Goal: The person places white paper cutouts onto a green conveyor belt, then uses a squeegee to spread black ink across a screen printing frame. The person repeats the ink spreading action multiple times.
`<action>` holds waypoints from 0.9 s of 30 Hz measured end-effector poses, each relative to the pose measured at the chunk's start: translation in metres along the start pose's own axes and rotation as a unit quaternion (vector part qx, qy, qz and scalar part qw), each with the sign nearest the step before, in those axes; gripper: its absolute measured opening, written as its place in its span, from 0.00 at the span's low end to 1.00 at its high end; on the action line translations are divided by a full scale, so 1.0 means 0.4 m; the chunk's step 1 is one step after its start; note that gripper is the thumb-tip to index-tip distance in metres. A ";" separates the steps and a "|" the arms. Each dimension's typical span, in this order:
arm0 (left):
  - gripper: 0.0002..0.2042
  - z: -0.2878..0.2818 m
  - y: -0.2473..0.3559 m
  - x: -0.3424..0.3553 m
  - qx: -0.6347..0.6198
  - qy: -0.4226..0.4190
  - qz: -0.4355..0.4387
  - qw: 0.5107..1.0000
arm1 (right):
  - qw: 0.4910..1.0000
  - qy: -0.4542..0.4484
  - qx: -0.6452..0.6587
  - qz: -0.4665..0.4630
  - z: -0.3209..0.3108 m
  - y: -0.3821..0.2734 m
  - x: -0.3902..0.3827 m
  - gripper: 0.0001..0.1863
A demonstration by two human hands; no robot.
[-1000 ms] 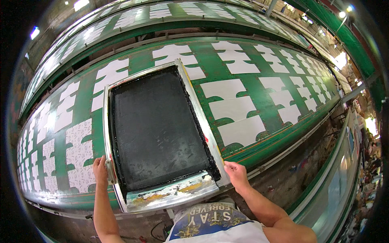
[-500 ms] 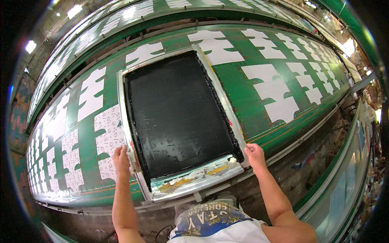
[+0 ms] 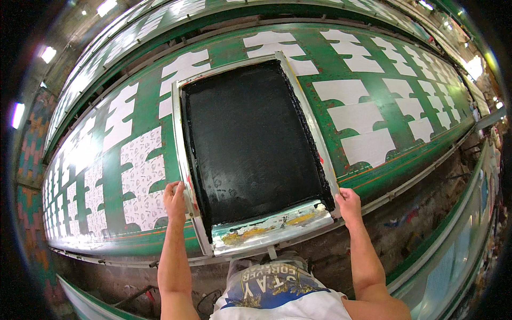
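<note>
A large screen-printing frame (image 3: 316,133) lies at a slant over the green table, its pale metal rails around a mesh covered in black (image 3: 250,144). Its near end is smeared with white, yellow and pale green (image 3: 272,226). My left hand (image 3: 175,201) is closed at the left rail, close to the near corner. At the right rail, my right hand (image 3: 349,205) pinches the edge between thumb and fingers. White cut fabric pieces (image 3: 365,146) lie flat to the right of the frame. Pieces with small dark printed motifs (image 3: 143,181) lie to its left. Whatever is under the frame is hidden.
The long green table (image 3: 178,242) curves across the view, with a metal rail (image 3: 386,200) along its near edge. Further rows of white pieces run to both ends. A second such table (image 3: 176,20) stands beyond, and another surface (image 3: 453,256) lies behind me at the right.
The frame has shifted to the right over the table, and both my hands have moved with it, still at its side rails. It now covers part of a different stretch of fabric.
</note>
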State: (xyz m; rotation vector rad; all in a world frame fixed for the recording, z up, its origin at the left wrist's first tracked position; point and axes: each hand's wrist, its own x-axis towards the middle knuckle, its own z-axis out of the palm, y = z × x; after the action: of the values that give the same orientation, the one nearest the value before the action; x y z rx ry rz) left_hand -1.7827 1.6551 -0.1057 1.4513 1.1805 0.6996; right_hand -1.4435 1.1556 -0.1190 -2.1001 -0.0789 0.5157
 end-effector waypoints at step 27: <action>0.14 0.027 -0.052 0.026 0.233 0.045 0.048 0.970 | 0.720 -0.166 -0.316 -0.595 0.214 -0.205 -0.296 0.22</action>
State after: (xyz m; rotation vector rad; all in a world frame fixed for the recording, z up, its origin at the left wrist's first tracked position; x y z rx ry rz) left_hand -1.7756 1.6590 -0.1298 1.8925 1.4172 0.5792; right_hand -1.5727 1.2390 -0.0530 -2.0027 -1.9062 0.0120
